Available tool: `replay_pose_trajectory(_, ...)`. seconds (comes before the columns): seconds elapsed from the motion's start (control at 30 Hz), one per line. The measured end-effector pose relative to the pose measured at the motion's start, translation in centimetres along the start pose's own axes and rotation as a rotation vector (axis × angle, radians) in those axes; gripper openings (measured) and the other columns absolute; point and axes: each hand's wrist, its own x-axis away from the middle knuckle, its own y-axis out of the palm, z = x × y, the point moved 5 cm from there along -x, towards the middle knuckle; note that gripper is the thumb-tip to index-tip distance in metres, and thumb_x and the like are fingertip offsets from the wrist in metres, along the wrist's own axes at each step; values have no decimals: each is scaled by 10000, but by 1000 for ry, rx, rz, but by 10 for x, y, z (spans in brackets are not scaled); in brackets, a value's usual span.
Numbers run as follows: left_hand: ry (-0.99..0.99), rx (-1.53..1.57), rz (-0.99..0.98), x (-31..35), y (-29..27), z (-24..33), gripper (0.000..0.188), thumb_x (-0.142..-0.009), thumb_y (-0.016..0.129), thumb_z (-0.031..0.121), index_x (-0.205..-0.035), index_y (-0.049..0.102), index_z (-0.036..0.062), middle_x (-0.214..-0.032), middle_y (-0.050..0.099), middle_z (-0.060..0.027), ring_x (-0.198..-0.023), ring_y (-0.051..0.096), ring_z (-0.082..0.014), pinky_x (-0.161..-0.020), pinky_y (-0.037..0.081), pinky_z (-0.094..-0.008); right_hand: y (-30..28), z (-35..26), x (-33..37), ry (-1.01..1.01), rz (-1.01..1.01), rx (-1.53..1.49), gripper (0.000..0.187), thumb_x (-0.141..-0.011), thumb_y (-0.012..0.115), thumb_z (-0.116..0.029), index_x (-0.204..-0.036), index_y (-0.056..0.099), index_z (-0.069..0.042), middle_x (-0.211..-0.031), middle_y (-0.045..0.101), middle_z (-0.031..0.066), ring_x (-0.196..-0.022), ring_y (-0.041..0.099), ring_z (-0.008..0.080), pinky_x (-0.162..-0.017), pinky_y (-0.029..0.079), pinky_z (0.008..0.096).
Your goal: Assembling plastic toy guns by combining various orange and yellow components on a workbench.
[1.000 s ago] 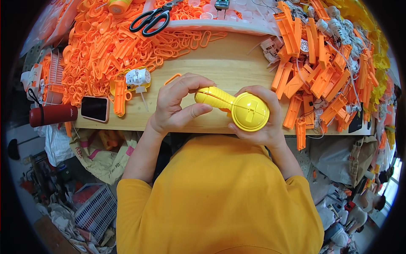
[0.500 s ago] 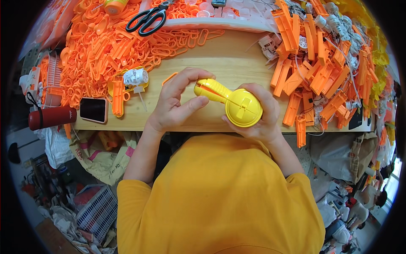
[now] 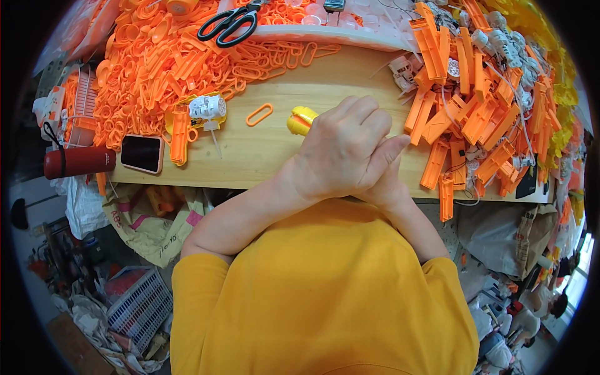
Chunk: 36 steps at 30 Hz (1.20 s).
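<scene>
A yellow plastic casing [image 3: 301, 120] with a narrow handle end sticks out past my left hand, above the tabletop; an orange strip shows in its slot. My left hand [image 3: 344, 147] is closed over the casing's round end and hides it, knuckles up and thumb pointing right. Underneath, my right hand [image 3: 389, 182] is mostly covered and grips the same round end from the right. To the left, a single orange plastic loop [image 3: 259, 114] lies on the wooden table [image 3: 250, 156].
Orange loops and clips [image 3: 156, 75] heap at the left, with black-handled scissors [image 3: 231, 25] beside a white tray [image 3: 325, 34]. A white motor unit [image 3: 207, 107], a phone [image 3: 142, 154] and a red bottle [image 3: 78, 162] lie near. Orange housings [image 3: 447, 115] pile up at the right.
My left hand has moved right from the casing's handle end to over its round end, curling shut. The right hand has stayed around the casing. The orange loop is now fully uncovered.
</scene>
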Motion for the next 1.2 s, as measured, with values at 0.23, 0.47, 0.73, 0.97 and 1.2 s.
replay_pose_trajectory(0.23,60,148,60,-3,0,-8,297,-833,642,253,-671,527,32,-648,517,-110,-631,532,-292,-556,439,-379,4,9,1,416,51,-205,305,-771,732,-111,-1007,574,1,-902,606,105,-818,642,202,-618,502,287)
replay_pose_trajectory(0.47,59,198,80,-2,5,-11,335,-847,632,315,-725,546,16,-686,542,-136,-664,552,-321,-584,452,-402,-5,0,-5,109,58,133,392,-709,772,-131,-1015,564,-2,-923,593,141,-821,640,237,-635,504,326)
replay_pose_trajectory(0.73,-36,182,-166,-12,10,-19,287,-840,629,265,-742,531,14,-696,524,-136,-637,545,-318,-568,438,-392,0,6,-7,96,72,62,418,-692,772,-82,-1040,555,0,-931,582,119,-858,616,228,-662,493,327)
replay_pose_trajectory(0.97,107,241,-42,-10,-5,-13,286,-934,517,250,-909,618,-17,-847,614,-151,-751,598,-258,-679,473,-323,-10,8,-5,-13,110,112,495,-661,812,-93,-1068,542,-8,-917,602,122,-777,634,243,-653,506,315)
replay_pose_trajectory(1.2,-332,431,280,24,-28,-79,490,-1021,358,307,-784,638,-19,-715,602,-69,-668,558,-124,-608,442,-256,-12,17,13,156,142,89,686,-625,864,-138,-1169,464,-15,-1020,565,96,-908,592,176,-800,493,305)
